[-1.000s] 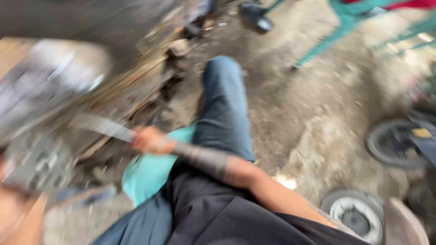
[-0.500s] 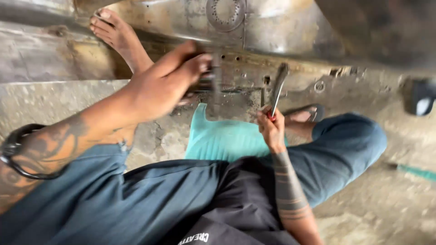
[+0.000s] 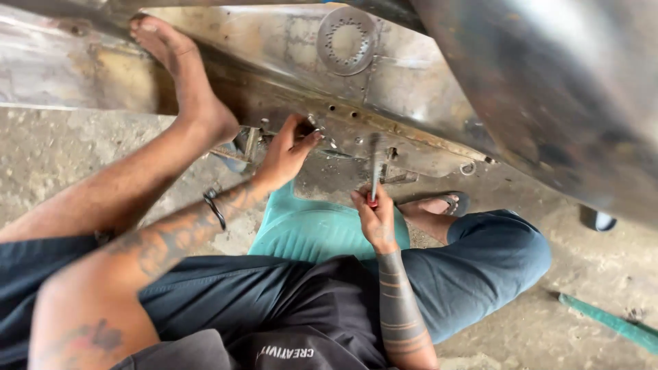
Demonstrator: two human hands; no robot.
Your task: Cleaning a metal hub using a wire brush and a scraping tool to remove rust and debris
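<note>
Head view: a large bare-metal body panel [image 3: 411,82] fills the upper half of the frame, with a perforated round plate [image 3: 350,40] at top centre and a row of small holes along its lower flange. A bare foot [image 3: 181,72] is braced against the panel at upper left. The person sits on a teal stool [image 3: 308,229] at centre frame, on a concrete floor [image 3: 55,157].

The left hand [image 3: 288,152], just left of centre, has its fingers curled and pressed onto a small dark fitting [image 3: 306,129] on the flange; whether it grips the fitting or only steadies it cannot be told. The right hand [image 3: 375,218], at centre, is closed firmly around the red handle of a slim metal tool [image 3: 374,164], which stands nearly upright with its tip at the flange near a small bracket [image 3: 397,177].

Judged procedure for good work:
- Keep the tool in line with the fastener axis; a tilt risks slipping off.
- Hold the fitting steady with the left hand, fingers clear of the tip.
- Maintain foot pressure so the panel does not shift.
</note>
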